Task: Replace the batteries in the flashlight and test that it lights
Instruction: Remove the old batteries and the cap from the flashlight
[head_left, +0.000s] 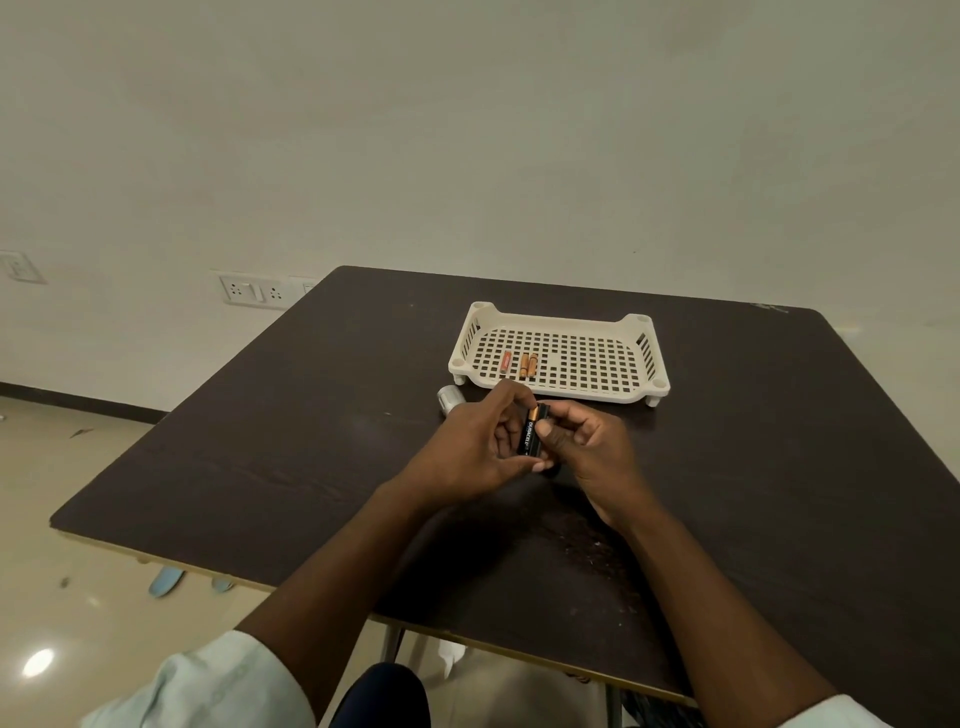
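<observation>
Both hands meet over the middle of the dark table (260, 467). My left hand (478, 447) pinches a black and copper battery (530, 434) that stands upright between the fingers. My right hand (587, 447) grips a black part (544, 413) right beside the battery; it looks like the flashlight's battery holder, mostly hidden by the fingers. A white cylindrical flashlight piece (451, 399) lies on the table just left of my left hand. Three small orange batteries (521, 364) lie in the white perforated tray (639, 364) behind the hands.
The tray stands near the table's far edge, close to the wall. Wall sockets (254, 292) are at the left. Pale sandals (166, 579) lie on the floor under the table's near left edge.
</observation>
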